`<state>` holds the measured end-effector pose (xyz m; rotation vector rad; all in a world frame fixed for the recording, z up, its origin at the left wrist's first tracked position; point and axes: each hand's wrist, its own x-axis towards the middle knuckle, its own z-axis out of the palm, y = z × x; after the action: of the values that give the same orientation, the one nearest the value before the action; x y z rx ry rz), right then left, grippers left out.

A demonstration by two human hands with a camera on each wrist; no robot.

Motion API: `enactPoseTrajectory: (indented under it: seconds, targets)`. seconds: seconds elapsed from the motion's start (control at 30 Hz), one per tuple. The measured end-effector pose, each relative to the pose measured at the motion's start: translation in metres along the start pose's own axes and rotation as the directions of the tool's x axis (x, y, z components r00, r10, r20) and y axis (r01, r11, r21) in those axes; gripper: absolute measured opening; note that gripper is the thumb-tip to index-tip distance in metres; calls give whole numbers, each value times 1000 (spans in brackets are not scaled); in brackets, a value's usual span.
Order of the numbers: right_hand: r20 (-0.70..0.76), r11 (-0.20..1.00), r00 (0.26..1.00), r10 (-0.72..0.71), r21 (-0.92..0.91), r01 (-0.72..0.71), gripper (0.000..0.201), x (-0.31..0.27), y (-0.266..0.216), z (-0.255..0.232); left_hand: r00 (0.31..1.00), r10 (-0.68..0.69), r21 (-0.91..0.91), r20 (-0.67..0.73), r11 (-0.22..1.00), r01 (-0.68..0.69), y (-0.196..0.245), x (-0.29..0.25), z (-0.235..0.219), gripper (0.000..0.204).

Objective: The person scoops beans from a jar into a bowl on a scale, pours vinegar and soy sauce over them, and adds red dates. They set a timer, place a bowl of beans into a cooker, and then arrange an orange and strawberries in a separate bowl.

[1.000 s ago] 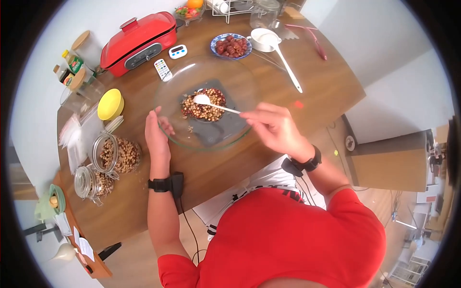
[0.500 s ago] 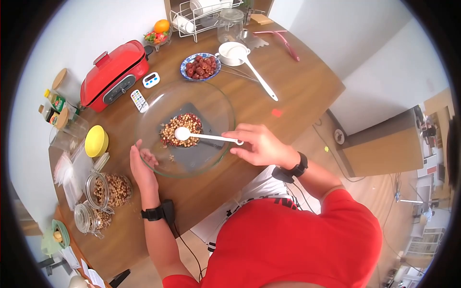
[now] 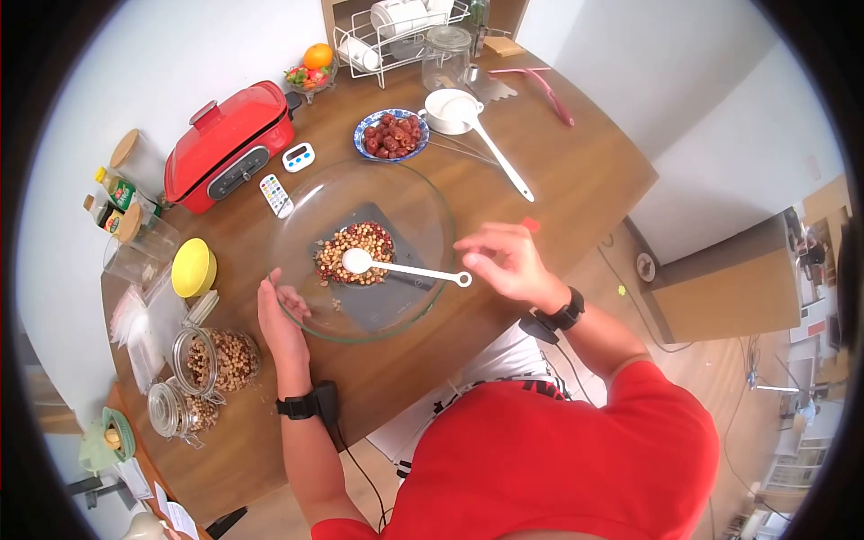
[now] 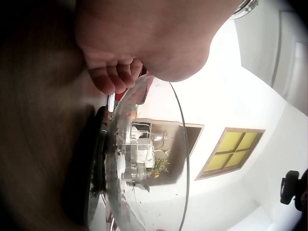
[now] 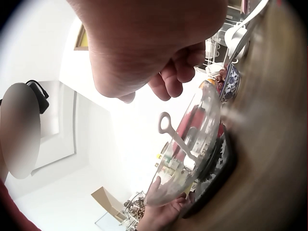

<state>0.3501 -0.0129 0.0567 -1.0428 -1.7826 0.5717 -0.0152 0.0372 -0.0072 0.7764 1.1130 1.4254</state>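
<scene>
Left hand: my left hand (image 3: 281,317) grips the near rim of the glass bowl (image 3: 423,193), thumb hooked inside.
Right hand: my right hand (image 3: 504,261) hangs loosely curled, holding nothing, just off the spoon's handle end.
Spoon: the white spoon (image 3: 405,267) lies in the bowl, its head on the beans (image 3: 353,253), handle over the rim.
Bowl: sits on a dark scale (image 3: 382,292) on the wooden table (image 3: 576,162).

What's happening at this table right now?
A person in a red shirt stands at a wooden table. Their left hand holds the near rim of a large glass bowl that sits on a dark scale and contains mixed beans. A white spoon rests in the bowl, its scoop on the beans and its handle over the rim. The right hand hovers just beside the handle's end, fingers loosely curled, not gripping it.
</scene>
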Motion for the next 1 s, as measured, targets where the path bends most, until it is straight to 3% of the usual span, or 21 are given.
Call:
enactPoseTrajectory:
  seconds: [0.13,0.2,0.3,0.4,0.43,0.47,0.57,0.6,1.0]
  targets:
    - [118,998,992,52,21,-54,13,3,-2,3,1000,-13,37,-19,999,14,3,-3,4,55]
    - [59,998,996,62,21,-63,12,1,-2,5,1000,-15,40,-26,999,16,3,-2,2,54]
    - [116,994,988,104,25,-108,10,5,-9,4,999,-21,30,-43,999,23,2,-3,4,50]
    - [125,995,992,7,-100,6,9,8,-15,5,999,-20,4,-31,1000,20,-2,-1,-2,36]
    - [111,996,993,33,-85,-24,10,9,-19,7,999,-30,16,-46,999,30,1,-1,-2,34]
    - [140,991,990,34,-135,-15,11,9,-20,6,1000,-12,27,-28,1000,13,2,-3,-1,42]
    - [150,987,976,160,-56,-154,15,3,-16,10,1000,-2,-2,4,1000,2,-1,0,-4,40]
    - [167,989,980,113,-117,-94,15,7,-22,10,1000,-11,14,14,1000,11,1,-2,-4,40]
    - [143,982,980,141,-148,-120,13,8,-34,18,998,43,42,38,998,-44,-3,1,-7,37]
